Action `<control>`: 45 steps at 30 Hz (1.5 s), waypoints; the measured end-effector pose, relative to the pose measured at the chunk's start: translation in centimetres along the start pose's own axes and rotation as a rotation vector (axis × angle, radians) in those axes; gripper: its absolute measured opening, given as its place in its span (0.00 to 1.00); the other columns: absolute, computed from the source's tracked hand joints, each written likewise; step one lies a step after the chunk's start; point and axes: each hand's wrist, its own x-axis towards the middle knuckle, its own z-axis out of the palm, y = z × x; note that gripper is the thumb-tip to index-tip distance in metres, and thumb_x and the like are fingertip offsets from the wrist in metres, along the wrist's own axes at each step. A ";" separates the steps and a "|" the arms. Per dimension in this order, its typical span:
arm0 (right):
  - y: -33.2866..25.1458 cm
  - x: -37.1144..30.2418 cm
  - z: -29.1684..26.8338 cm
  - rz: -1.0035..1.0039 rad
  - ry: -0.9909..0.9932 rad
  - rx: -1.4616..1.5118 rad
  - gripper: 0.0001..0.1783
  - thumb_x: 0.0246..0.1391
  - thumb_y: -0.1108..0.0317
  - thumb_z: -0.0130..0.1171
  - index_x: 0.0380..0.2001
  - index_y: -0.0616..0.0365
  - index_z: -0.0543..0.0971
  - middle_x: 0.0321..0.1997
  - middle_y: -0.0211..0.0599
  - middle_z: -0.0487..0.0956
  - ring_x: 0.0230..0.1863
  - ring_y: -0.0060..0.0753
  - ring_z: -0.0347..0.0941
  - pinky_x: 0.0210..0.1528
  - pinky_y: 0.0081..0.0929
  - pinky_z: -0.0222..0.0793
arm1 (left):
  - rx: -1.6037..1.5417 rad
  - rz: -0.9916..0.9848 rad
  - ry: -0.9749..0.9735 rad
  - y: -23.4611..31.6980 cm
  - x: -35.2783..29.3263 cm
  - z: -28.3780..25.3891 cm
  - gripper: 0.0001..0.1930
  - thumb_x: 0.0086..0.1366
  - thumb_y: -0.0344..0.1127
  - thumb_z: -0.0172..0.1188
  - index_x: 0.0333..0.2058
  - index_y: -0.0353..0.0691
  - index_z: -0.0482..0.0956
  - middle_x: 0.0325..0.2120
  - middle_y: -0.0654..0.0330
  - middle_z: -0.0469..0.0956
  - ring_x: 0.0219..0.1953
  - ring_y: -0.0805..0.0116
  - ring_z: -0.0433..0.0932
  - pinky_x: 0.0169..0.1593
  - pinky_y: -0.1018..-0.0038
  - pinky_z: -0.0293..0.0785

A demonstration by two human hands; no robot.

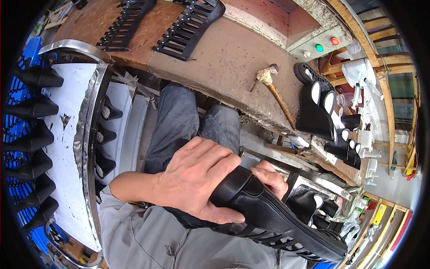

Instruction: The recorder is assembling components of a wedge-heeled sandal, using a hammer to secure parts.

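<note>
A black leather boot point(268, 206) with a zip and a row of cut-out straps lies across my lap, its shaft stretching to the lower right. My left hand point(201, 177) is closed over the rounded end of the boot, thumb on the near side and fingers across the top. Behind that same end, my right hand point(271, 177) is curled against the boot's far side. The boot covers part of it. The foot part of the boot is mostly hidden under my left hand.
Ahead is a workbench point(215, 76) carrying two strappy black boot uppers point(190, 29), a hammer point(273, 87) and black wedge soles point(316, 110). A control box point(318, 47) has coloured buttons. On my left, a metal-framed rack point(71, 134) holds several black shoes point(33, 136).
</note>
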 end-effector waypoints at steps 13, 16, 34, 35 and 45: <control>-0.5 0.3 -1.4 -0.131 -0.177 -0.192 0.19 0.45 0.81 0.66 0.44 0.69 0.77 0.28 0.46 0.77 0.23 0.31 0.73 0.21 0.22 0.66 | 0.154 0.042 0.138 0.7 0.2 1.6 0.46 0.43 0.76 0.58 0.33 0.27 0.73 0.25 0.50 0.73 0.22 0.57 0.73 0.27 0.67 0.68; -0.3 0.1 -0.9 -0.193 -0.131 -0.261 0.20 0.45 0.81 0.66 0.44 0.70 0.77 0.28 0.45 0.77 0.23 0.31 0.73 0.20 0.22 0.66 | 0.115 0.057 0.136 0.3 0.4 1.5 0.47 0.41 0.77 0.58 0.34 0.27 0.72 0.26 0.50 0.73 0.22 0.57 0.73 0.27 0.67 0.68; -2.5 1.6 -2.8 0.090 -0.383 -0.205 0.23 0.47 0.70 0.65 0.46 0.72 0.75 0.26 0.45 0.76 0.22 0.33 0.72 0.22 0.26 0.67 | 0.134 0.123 0.098 0.1 0.5 1.8 0.39 0.48 0.69 0.58 0.31 0.27 0.74 0.24 0.51 0.71 0.22 0.58 0.72 0.28 0.69 0.68; -2.6 2.0 -3.0 0.090 -0.376 -0.211 0.23 0.47 0.70 0.65 0.46 0.72 0.75 0.26 0.45 0.76 0.22 0.33 0.72 0.22 0.26 0.67 | 0.140 0.146 0.059 0.1 0.5 1.9 0.36 0.52 0.65 0.56 0.29 0.27 0.75 0.24 0.51 0.71 0.22 0.59 0.71 0.29 0.69 0.67; 0.3 2.9 -1.3 0.087 -0.150 0.157 0.17 0.45 0.66 0.70 0.39 0.62 0.82 0.43 0.49 0.75 0.44 0.43 0.75 0.46 0.32 0.71 | 0.285 0.223 0.088 0.7 0.7 2.5 0.34 0.58 0.62 0.50 0.28 0.26 0.75 0.25 0.49 0.71 0.21 0.59 0.70 0.29 0.69 0.66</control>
